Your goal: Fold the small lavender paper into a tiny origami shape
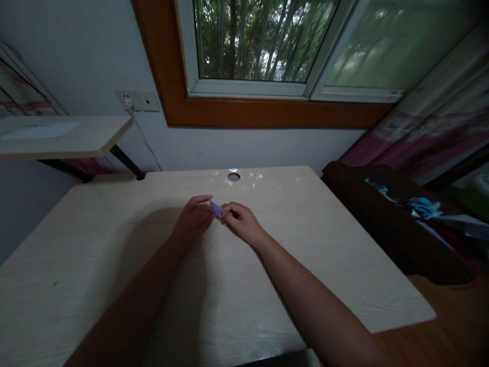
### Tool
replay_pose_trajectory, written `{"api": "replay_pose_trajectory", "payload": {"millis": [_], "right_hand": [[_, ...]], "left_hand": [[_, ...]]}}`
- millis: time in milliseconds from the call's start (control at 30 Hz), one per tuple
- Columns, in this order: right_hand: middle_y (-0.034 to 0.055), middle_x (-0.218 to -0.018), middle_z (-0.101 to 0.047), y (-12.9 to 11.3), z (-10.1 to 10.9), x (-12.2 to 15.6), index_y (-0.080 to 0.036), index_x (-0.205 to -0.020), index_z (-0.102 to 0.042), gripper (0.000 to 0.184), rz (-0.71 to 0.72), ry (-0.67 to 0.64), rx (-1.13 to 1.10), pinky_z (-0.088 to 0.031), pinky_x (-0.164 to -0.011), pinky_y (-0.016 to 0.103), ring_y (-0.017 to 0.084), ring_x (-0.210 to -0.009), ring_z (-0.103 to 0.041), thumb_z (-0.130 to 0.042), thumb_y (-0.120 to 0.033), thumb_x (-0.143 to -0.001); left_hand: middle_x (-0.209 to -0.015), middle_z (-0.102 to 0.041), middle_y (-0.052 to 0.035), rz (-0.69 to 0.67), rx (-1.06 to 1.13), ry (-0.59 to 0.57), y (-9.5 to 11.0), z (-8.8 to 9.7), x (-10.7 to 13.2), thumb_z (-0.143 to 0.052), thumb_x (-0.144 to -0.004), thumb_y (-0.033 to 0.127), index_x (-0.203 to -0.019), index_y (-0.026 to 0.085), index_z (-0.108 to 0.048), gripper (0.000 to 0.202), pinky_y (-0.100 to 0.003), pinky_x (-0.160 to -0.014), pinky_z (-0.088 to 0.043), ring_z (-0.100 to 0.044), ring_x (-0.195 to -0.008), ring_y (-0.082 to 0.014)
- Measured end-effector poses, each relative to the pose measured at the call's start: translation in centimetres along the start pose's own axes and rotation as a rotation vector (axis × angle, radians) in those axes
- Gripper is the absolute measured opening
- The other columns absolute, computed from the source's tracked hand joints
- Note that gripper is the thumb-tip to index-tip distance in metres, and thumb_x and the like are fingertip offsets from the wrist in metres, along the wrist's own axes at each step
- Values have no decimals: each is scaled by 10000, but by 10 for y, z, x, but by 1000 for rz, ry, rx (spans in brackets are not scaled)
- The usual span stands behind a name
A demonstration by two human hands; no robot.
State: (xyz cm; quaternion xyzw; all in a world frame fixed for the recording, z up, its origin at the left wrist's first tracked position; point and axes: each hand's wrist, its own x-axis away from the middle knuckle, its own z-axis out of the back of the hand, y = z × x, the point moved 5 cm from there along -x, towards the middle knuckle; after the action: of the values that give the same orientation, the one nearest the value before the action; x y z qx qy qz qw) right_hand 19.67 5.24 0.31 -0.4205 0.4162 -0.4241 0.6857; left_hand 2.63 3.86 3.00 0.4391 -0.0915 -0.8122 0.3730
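Observation:
A small folded piece of purple paper (pixel 216 209) sits between my two hands, just above the pale wooden table (pixel 114 244). My left hand (pixel 194 220) pinches its left side with the fingers curled. My right hand (pixel 240 220) pinches its right end, fingers closed around it. Both forearms reach in from the bottom of the view and meet near the table's middle. Most of the paper is hidden by my fingers.
A round cable hole (pixel 234 176) is at the table's far edge. A raised shelf (pixel 64 135) stands at the left, with a wall socket (pixel 137 101) and a cord. A dark wooden piece with clutter (pixel 405 219) borders the right edge, under a window (pixel 267 46).

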Motion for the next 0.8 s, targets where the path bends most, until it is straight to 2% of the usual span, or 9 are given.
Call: {"api": "replay_pose_trajectory", "payload": {"millis": [133,200,333,400,600,800], "right_hand": [[7,-742,-632,0,1,-1,-186,-841,-642,186,20,-12,18,-430,-652,239,133,-671,-570,-542,-333,-899],[4,-741,-627,0,1,-1,-187,-841,-640,176,35,-21,13,-428,-651,239,130,-667,-565,-540,-319,-899],[2,-748,-628,-2,0,0,-188,-839,-640,145,43,-39,14,-422,-648,237,128,-666,-560,-550,-290,-887],[3,-747,-628,-3,0,0,-187,-842,-644,141,39,-41,17,-420,-645,236,127,-664,-558,-552,-286,-883],[7,-766,-621,-6,0,0,-177,-845,-649,141,66,-54,49,-411,-640,233,126,-672,-554,-540,-261,-877],[12,-797,-621,-11,0,1,-180,-829,-654,136,133,-69,131,-405,-661,236,128,-705,-554,-541,-240,-875]], "left_hand": [[-1311,-551,-89,13,56,-11,-2,0,0,-596,-889,220,-972,214,-614,85,-443,-1050,-465,-553,-1193,-217],[-1313,-539,-95,43,156,-3,-4,0,1,-605,-883,223,-1002,218,-611,119,-448,-1041,-479,-560,-1187,-219],[-1294,-498,-106,166,448,16,-9,-3,3,-607,-886,252,-1088,227,-590,204,-380,-899,-577,-615,-1071,-186],[-1242,-510,-98,190,509,17,-10,-3,4,-629,-873,253,-1080,223,-599,212,-348,-857,-585,-624,-1011,-167],[-1086,-597,-89,198,526,12,-16,1,2,-629,-869,260,-994,205,-654,139,-322,-820,-551,-606,-996,-188],[-913,-651,-34,406,498,-25,-29,-8,6,-715,-782,264,-993,195,-638,235,-269,-703,-524,-619,-762,-139]]}}
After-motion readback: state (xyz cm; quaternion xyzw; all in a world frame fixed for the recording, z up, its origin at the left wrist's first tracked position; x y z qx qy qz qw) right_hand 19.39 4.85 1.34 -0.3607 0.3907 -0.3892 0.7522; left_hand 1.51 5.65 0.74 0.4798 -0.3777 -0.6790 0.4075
